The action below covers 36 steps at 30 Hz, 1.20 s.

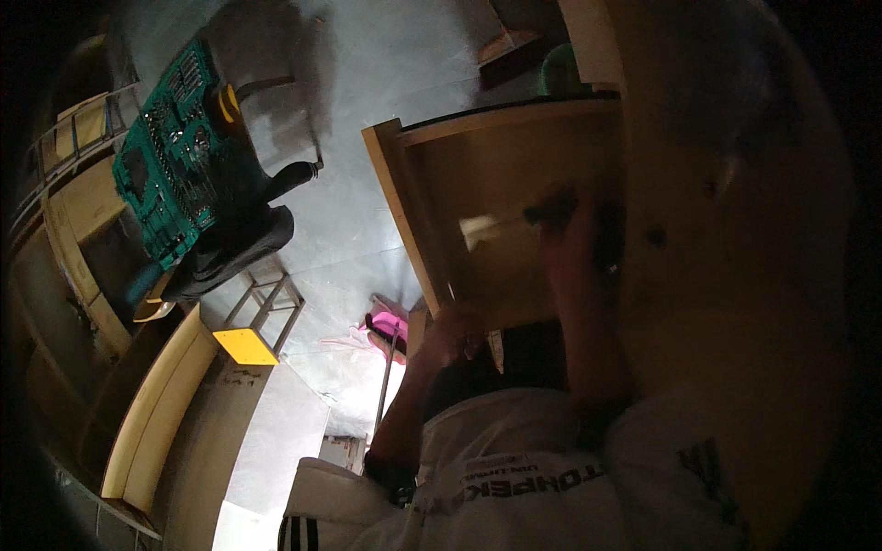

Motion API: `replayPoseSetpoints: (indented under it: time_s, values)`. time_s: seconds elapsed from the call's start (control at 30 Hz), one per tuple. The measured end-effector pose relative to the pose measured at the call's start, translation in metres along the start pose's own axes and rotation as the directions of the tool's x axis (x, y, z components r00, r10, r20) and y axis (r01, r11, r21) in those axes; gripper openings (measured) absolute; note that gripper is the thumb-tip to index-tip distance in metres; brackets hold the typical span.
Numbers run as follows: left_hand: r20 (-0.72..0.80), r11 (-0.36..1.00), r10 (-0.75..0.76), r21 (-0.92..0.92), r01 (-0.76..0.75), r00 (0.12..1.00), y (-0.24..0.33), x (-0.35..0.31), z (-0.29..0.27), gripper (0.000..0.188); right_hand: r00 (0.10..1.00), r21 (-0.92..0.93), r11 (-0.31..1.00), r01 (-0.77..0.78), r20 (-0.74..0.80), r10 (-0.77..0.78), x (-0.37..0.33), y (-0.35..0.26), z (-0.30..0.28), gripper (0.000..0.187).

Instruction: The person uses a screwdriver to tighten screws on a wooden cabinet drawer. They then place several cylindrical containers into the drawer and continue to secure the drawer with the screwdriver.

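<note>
A shallow wooden frame with a panel inside, like a drawer [510,119], stands before me in dim light. At its near left corner is my left hand [452,335], its fingers curled at the edge. My right hand [568,243] reaches over the panel and is closed around a dark object [551,208], too shadowed for its kind to show. A pale patch of light lies on the panel left of that object.
An open green tool case [175,147] rests on a black chair [234,248] at the left. Nearer stand a yellow-topped stool [248,347] and long boards [156,418]. A pink item [390,324] lies on the floor; a broom [508,50] is at the back.
</note>
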<state>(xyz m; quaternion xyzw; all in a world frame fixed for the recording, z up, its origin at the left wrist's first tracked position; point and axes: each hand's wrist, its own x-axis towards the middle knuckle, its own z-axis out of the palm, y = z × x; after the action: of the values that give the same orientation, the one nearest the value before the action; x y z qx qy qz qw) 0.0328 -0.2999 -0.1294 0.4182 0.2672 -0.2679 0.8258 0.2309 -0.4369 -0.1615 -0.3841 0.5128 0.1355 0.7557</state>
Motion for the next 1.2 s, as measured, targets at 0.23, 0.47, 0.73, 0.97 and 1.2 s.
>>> replayPoseSetpoints:
  time_s: [0.23,0.47,0.73,0.97,1.2]
  values:
    - [-0.093,0.892,0.01,-0.45,-0.051,0.996,-0.019,0.082,0.022,0.022,0.99,-0.105,0.985,0.135,-0.02,-0.138,0.043,0.0,0.013,0.022]
    - [-0.403,0.903,-0.02,-0.4,-0.157,0.915,-0.014,0.136,0.0,0.029,0.893,-0.594,0.673,0.441,0.213,-0.397,0.066,0.025,-0.019,0.024]
    - [-0.781,0.811,-0.066,-0.404,-0.422,0.622,0.011,0.158,0.01,0.019,0.958,-0.527,0.805,0.272,0.073,-0.276,0.063,0.038,-0.017,0.026]
    - [-0.786,0.863,-0.001,-0.314,-0.397,0.619,0.005,0.154,0.01,0.027,0.948,-0.711,0.629,0.314,0.196,-0.251,0.058,0.03,-0.019,0.031]
    - [-0.84,0.798,-0.07,-0.372,-0.475,0.539,0.005,0.157,0.013,0.025,0.942,-0.713,0.617,0.334,0.239,-0.234,0.059,0.03,-0.021,0.035]
